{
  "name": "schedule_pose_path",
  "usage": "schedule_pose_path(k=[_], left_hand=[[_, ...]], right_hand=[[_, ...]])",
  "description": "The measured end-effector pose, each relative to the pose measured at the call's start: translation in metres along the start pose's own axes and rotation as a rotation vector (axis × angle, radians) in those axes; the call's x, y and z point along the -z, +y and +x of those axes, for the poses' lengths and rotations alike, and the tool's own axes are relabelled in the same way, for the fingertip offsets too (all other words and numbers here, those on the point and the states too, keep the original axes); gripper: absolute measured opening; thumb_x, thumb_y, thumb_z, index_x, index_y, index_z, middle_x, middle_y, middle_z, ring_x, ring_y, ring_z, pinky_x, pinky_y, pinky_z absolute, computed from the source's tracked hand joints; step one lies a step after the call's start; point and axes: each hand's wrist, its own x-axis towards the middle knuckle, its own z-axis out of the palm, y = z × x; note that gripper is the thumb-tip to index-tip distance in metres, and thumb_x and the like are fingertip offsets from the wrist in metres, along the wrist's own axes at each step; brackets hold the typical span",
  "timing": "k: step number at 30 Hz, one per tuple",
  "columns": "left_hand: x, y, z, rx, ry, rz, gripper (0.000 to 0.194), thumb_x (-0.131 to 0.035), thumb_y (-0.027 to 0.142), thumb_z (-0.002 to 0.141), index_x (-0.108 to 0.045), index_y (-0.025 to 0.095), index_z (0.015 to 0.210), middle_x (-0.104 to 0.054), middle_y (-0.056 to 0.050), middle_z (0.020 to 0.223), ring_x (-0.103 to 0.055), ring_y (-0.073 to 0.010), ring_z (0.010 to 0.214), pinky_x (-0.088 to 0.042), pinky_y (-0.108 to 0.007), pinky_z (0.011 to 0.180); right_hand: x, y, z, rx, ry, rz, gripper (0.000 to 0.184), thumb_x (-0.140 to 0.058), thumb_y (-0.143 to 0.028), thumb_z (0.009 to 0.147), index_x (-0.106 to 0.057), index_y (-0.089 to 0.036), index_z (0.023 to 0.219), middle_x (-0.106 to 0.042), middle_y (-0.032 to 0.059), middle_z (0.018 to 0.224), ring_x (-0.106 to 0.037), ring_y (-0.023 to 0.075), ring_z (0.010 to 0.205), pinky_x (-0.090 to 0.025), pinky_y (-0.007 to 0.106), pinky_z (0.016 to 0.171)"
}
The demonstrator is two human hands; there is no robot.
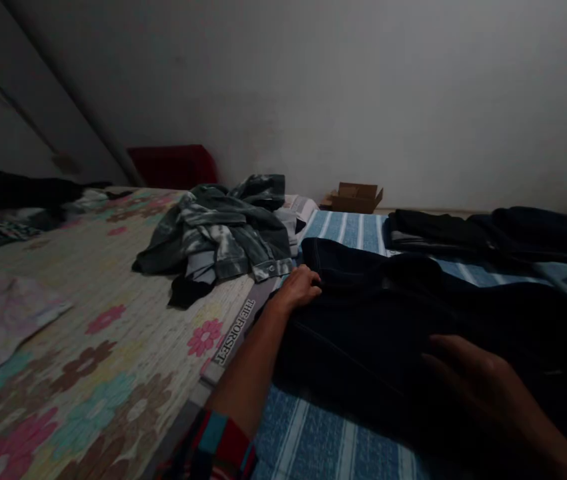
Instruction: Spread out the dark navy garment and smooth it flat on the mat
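Dark navy jeans (363,327) with visible seam stitching lie spread over a blue striped cloth. At their left end, my left hand (299,288) has its fingers curled onto the fabric and grips it; the fingertips are partly hidden. My right hand (483,380) is over the right part of the jeans, slightly blurred, with its fingers stretched out and apart from the thumb. Dim light hides whether that hand touches the fabric.
A grey-green tie-dye denim jacket (243,227) lies heaped to the left on a floral sheet (153,347). Folded dark clothes (433,228) stand at the back right on the striped cloth (348,230). A cardboard box (356,198) and a red object (173,165) are by the wall.
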Motion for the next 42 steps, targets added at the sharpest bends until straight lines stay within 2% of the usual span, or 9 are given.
schedule_pose_path(k=[7,12,15,21,28,33,36,38,42], left_hand=[[0.000,-0.013,0.001,-0.023,0.038,-0.241,0.016,-0.058,0.030,0.074,-0.067,0.017,0.074,-0.063,-0.003,0.084,-0.059,-0.0194,0.085,-0.045,-0.029,0.079],[0.000,-0.007,-0.004,0.003,0.002,-0.485,0.027,-0.056,0.041,0.074,-0.063,0.017,0.065,-0.057,0.001,0.070,-0.054,-0.0154,0.069,-0.042,-0.028,0.068],[-0.002,-0.008,-0.006,0.068,-0.028,-0.661,0.028,-0.058,0.042,0.070,-0.056,0.017,0.059,-0.048,0.004,0.062,-0.045,-0.0121,0.060,-0.037,-0.025,0.059],[-0.006,-0.010,-0.005,0.127,-0.047,-0.811,0.032,-0.059,0.045,0.068,-0.046,0.018,0.055,-0.040,0.005,0.058,-0.038,-0.0098,0.054,-0.031,-0.024,0.052],[-0.006,-0.007,-0.004,0.119,-0.046,-0.813,0.034,-0.059,0.048,0.067,-0.046,0.018,0.056,-0.040,0.005,0.059,-0.037,-0.0102,0.056,-0.030,-0.024,0.054],[-0.007,-0.008,-0.004,0.093,-0.051,-0.833,0.034,-0.059,0.048,0.066,-0.046,0.018,0.055,-0.040,0.005,0.059,-0.038,-0.0107,0.057,-0.031,-0.025,0.055],[-0.007,-0.009,-0.004,0.084,-0.038,-0.826,0.033,-0.059,0.046,0.067,-0.047,0.018,0.056,-0.041,0.005,0.060,-0.037,-0.0106,0.057,-0.031,-0.025,0.056],[-0.008,-0.010,-0.004,0.076,-0.028,-0.813,0.032,-0.059,0.046,0.068,-0.049,0.017,0.056,-0.042,0.004,0.060,-0.038,-0.0108,0.058,-0.031,-0.025,0.056],[-0.011,-0.011,-0.003,0.081,0.006,-0.804,0.034,-0.059,0.046,0.068,-0.047,0.017,0.053,-0.041,0.005,0.058,-0.037,-0.0101,0.056,-0.030,-0.025,0.055]], right_hand=[[-0.031,-0.045,0.047,0.129,-0.092,0.076,0.021,-0.048,-0.034,0.084,-0.063,-0.025,0.095,-0.068,0.0045,0.091,-0.066,0.0222,0.079,-0.052,0.034,0.067],[-0.058,-0.069,0.095,0.215,-0.054,0.174,0.020,-0.049,-0.028,0.083,-0.063,-0.023,0.096,-0.067,0.0053,0.094,-0.064,0.0215,0.085,-0.049,0.034,0.074],[-0.073,-0.074,0.113,0.186,-0.017,0.232,0.020,-0.051,-0.026,0.081,-0.063,-0.021,0.096,-0.067,0.0055,0.095,-0.063,0.0208,0.087,-0.048,0.033,0.077],[-0.091,-0.072,0.117,0.120,-0.043,0.288,0.025,-0.052,-0.024,0.081,-0.060,-0.020,0.105,-0.067,0.0035,0.089,-0.064,0.0186,0.080,-0.048,0.031,0.073],[-0.090,-0.078,0.120,0.147,-0.062,0.262,0.040,-0.051,-0.027,0.082,-0.054,-0.021,0.122,-0.066,0.0011,0.080,-0.062,0.0174,0.069,-0.046,0.028,0.062],[-0.085,-0.093,0.139,0.143,-0.199,0.073,0.055,-0.060,-0.026,0.079,-0.046,-0.023,0.132,-0.064,0.0000,0.071,-0.061,0.0183,0.063,-0.039,0.026,0.054],[-0.082,-0.097,0.152,0.138,-0.254,-0.018,0.034,-0.064,-0.024,0.075,-0.060,-0.021,0.109,-0.064,0.0018,0.070,-0.060,0.0177,0.063,-0.036,0.024,0.051],[-0.080,-0.095,0.160,0.108,-0.330,0.045,0.022,-0.065,-0.023,0.074,-0.062,-0.020,0.095,-0.063,0.0005,0.066,-0.058,0.0151,0.055,-0.035,0.023,0.047],[-0.079,-0.085,0.174,-0.042,-0.592,0.392,0.015,-0.061,-0.019,0.075,-0.058,-0.019,0.090,-0.055,-0.0050,0.048,-0.051,0.0124,0.037,-0.035,0.021,0.037]])
